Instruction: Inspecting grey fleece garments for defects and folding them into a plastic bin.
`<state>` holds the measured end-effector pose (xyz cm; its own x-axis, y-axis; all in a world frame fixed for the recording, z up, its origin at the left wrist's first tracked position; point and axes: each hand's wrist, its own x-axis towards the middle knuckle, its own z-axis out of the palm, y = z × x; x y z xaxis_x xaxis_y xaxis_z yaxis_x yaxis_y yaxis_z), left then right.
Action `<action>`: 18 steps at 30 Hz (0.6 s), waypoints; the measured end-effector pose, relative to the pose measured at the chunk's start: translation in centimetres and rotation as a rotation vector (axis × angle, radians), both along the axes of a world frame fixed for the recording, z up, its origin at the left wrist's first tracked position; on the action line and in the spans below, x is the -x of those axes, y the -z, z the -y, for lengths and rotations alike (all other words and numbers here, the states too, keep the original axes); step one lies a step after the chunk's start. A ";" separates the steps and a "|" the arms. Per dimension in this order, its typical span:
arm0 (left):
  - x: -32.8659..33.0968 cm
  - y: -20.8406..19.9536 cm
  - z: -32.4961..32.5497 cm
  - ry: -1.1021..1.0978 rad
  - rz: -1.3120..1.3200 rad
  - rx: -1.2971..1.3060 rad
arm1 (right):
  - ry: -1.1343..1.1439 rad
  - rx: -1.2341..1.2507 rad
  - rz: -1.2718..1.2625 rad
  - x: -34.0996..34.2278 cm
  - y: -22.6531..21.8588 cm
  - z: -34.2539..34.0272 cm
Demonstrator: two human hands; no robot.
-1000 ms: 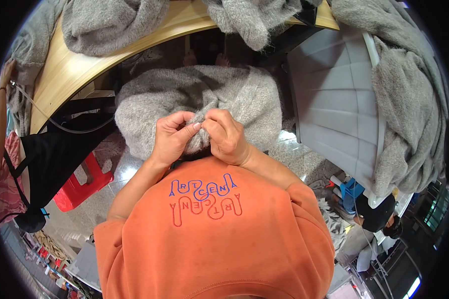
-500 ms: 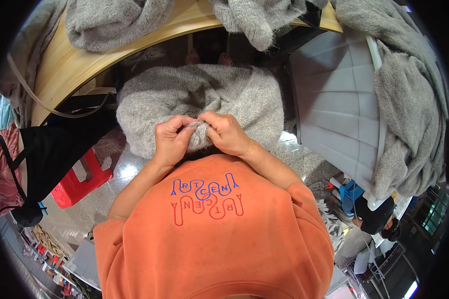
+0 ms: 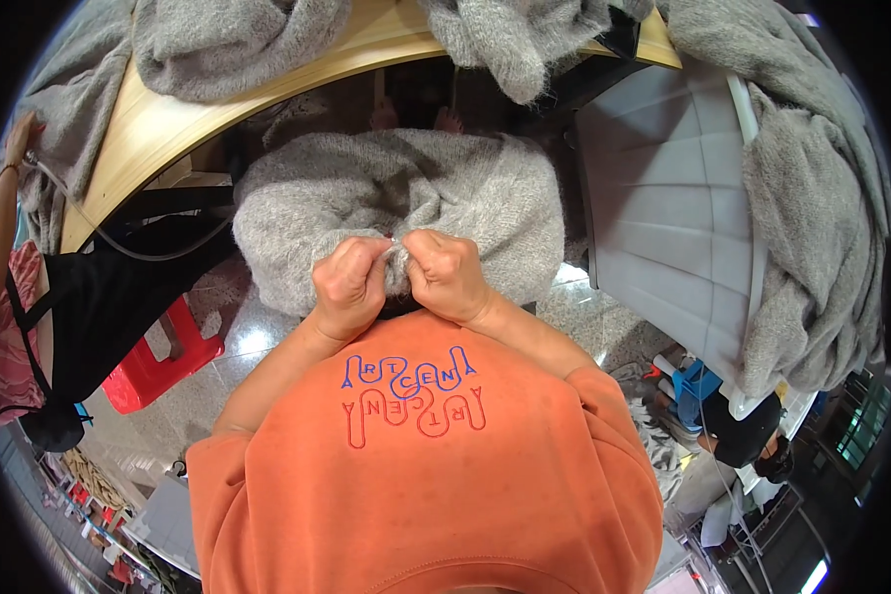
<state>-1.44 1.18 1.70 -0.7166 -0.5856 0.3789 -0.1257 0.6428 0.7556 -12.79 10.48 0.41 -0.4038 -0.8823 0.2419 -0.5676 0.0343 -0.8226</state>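
Note:
A fluffy grey knitted piece [image 3: 495,188] lies bunched across my lap. Both hands work at its near edge, close together in front of my chest. My left hand [image 3: 349,287] is closed, thumb and fingers pinching a bit of the knit. Almost touching it, my right hand [image 3: 448,275] is curled into a fist-like grip on the same edge. A small gathered bit of the knit shows between the two. Whether anything small is in the fingers as well is hidden.
A curved wooden table [image 3: 238,84] with heaped grey knits [image 3: 238,40] lies ahead. On the right stands a grey bin [image 3: 663,188], more grey knit [image 3: 812,218] over its rim. A red stool [image 3: 173,356] is at left, beside another person's arm [image 3: 0,218]. Another person [image 3: 738,426] is at far right.
My hands have turned and curled more tightly around the knit edge, knuckles now up. At the far left another person's arm has come into view, reaching to the knit on the table.

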 end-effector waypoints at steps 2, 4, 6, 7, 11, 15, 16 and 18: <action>0.2 -0.1 0.0 -0.012 -0.026 0.033 | 0.018 0.019 -0.045 0.1 0.0 0.1; 0.2 -0.3 -0.1 -0.019 -0.019 -0.010 | 0.013 0.024 -0.069 0.1 0.0 0.1; 0.1 -0.4 -0.3 -0.027 -0.011 -0.050 | 0.008 0.031 -0.093 0.3 0.1 0.2; 0.0 -0.3 -0.5 -0.057 -0.008 -0.113 | -0.006 0.069 -0.064 0.4 0.1 0.2; -0.3 -0.5 -0.7 -0.095 -0.005 -0.206 | -0.082 0.063 -0.066 0.6 -0.2 -0.2; -0.2 -0.4 -0.6 -0.081 -0.028 -0.135 | -0.006 0.120 -0.097 0.0 -0.5 0.1; -0.2 -0.3 -0.4 -0.049 -0.048 -0.059 | -0.003 0.115 -0.081 -0.1 -0.5 0.1; -0.3 -0.3 -0.3 -0.017 -0.068 0.017 | 0.002 0.110 -0.066 -0.3 -0.5 0.1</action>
<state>-1.14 1.52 2.05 -0.6788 -0.5906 0.4364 -0.0852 0.6536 0.7520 -12.52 10.35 0.95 -0.3852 -0.8483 0.3632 -0.6205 -0.0532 -0.7824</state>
